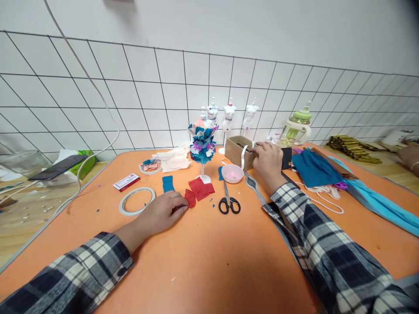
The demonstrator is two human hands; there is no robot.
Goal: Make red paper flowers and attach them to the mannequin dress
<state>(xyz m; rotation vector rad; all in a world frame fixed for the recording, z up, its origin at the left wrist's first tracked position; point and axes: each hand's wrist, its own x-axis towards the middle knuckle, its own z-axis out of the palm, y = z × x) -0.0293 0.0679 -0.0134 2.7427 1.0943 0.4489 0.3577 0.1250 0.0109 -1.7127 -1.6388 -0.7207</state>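
Observation:
My left hand (165, 210) rests on the orange mat, fingers loosely curled and a small gap by the thumb. Its fingertips are at the edge of a small red crepe paper piece (190, 198); more red crepe paper (201, 188) lies beside it. My right hand (269, 162) is at a small cardboard box (235, 151), fingers bent over its right rim and the tips hidden. Behind the red pieces stands a small dress form (202, 157) covered in blue, white and purple ruffles. Black-handled scissors (229, 203) lie below a pink bowl (232, 173).
Several white mini dress forms (229, 114) stand near the tiled wall. To the left lie a tape roll (123, 205), a blue strip (168, 183) and a small card box (126, 182). A green-lidded bottle (296, 128) and blue fabric (314, 168) are at right, with a zipper (253, 185) nearer.

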